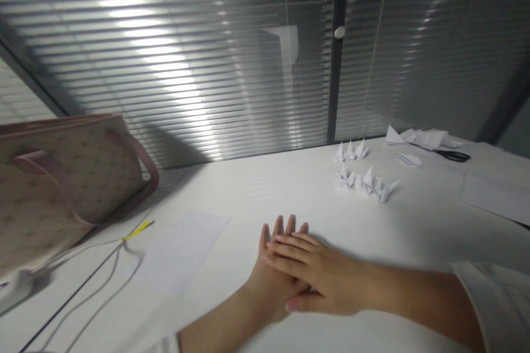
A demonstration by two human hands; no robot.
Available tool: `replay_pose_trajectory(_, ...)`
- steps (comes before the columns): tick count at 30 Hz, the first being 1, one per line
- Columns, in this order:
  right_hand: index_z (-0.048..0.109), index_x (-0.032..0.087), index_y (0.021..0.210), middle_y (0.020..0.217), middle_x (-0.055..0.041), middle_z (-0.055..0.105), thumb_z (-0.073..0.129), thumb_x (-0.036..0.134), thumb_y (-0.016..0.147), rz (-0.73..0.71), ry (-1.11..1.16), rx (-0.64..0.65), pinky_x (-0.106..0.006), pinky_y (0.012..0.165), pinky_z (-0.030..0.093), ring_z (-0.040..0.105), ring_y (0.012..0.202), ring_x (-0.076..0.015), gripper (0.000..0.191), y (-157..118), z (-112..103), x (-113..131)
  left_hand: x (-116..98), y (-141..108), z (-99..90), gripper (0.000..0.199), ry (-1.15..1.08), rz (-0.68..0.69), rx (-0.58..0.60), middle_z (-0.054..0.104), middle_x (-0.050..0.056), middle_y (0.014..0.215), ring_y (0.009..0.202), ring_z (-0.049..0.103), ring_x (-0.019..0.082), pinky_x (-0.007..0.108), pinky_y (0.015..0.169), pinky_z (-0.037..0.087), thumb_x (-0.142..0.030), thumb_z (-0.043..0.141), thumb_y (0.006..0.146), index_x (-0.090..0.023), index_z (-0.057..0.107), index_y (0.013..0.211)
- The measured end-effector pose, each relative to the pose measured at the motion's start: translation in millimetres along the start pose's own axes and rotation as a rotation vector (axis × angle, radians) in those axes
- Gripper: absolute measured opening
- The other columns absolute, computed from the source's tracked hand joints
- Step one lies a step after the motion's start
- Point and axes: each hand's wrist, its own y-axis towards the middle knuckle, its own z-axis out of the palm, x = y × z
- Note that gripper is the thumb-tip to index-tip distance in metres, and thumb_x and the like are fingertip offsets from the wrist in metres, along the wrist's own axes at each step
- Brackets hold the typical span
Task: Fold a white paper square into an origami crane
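Observation:
My left hand [269, 281] lies palm down on the white table [248, 187], fingers stretched out and pointing away from me. Across its back rests my right hand [327, 273], flat, with its fingers extended to the left and its thumb lower down. Neither hand holds anything. Beyond them, to the right, stand folded paper cranes [366, 181] in a row, and a smaller group of cranes [351, 150] is behind that row. A blank white sheet of paper [184, 251] lies to the left of my hands.
A patterned handbag [83, 176] with pink handles fills the left side. Cables [110, 281] with a yellow tie [136, 230] run in front of it. Black-handled scissors [453, 155], paper pieces [426, 138] and a white sheet [497, 196] lie right. Blinds [248, 66] rise behind the table.

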Motion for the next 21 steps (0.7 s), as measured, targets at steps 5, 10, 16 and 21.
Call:
replay_pose_trajectory(5,0.022,0.023,0.149,0.155,-0.0080,0.022,0.043,0.058,0.090,0.004,0.015,-0.004,-0.043,0.117,0.011,0.016,0.143,-0.0223,0.071,0.4,-0.2,0.3,3.7,-0.7,2.4,0.086,0.003,0.098,-0.081,0.022,0.007,0.156,0.137,0.012,0.047,0.064,0.103,-0.009,-0.063,0.045,0.079,-0.030,0.009,0.150)
replay_pose_trajectory(10,0.026,0.023,0.148,0.156,-0.0070,0.022,0.041,0.058,0.090,0.018,0.040,0.024,-0.043,0.117,0.009,0.015,0.143,-0.0229,0.069,1.7,-5.1,4.3,4.8,0.1,-5.6,0.084,0.037,0.111,-0.105,0.028,0.009,0.154,0.136,0.017,0.047,0.064,0.103,-0.004,-0.064,0.041,0.082,-0.029,0.007,0.149)
replay_pose_trajectory(16,0.023,0.023,0.148,0.155,-0.0089,0.022,0.042,0.058,0.090,-0.009,0.031,0.009,-0.045,0.117,0.012,0.016,0.143,-0.0240,0.071,2.2,-5.4,5.3,9.1,1.3,-10.9,0.088,0.000,0.075,0.018,0.033,0.009,0.151,0.133,0.029,0.048,0.063,0.101,0.020,-0.068,0.042,0.079,-0.028,0.004,0.147)
replay_pose_trajectory(21,0.021,0.024,0.149,0.155,-0.0095,0.024,0.042,0.057,0.090,-0.040,-0.009,-0.010,-0.045,0.116,0.017,0.021,0.142,-0.0248,0.071,2.6,-7.1,5.3,13.4,2.8,-6.8,0.085,-0.003,0.067,-0.018,0.039,0.009,0.148,0.129,0.035,0.048,0.060,0.099,0.029,-0.065,0.047,0.080,-0.027,0.009,0.147)
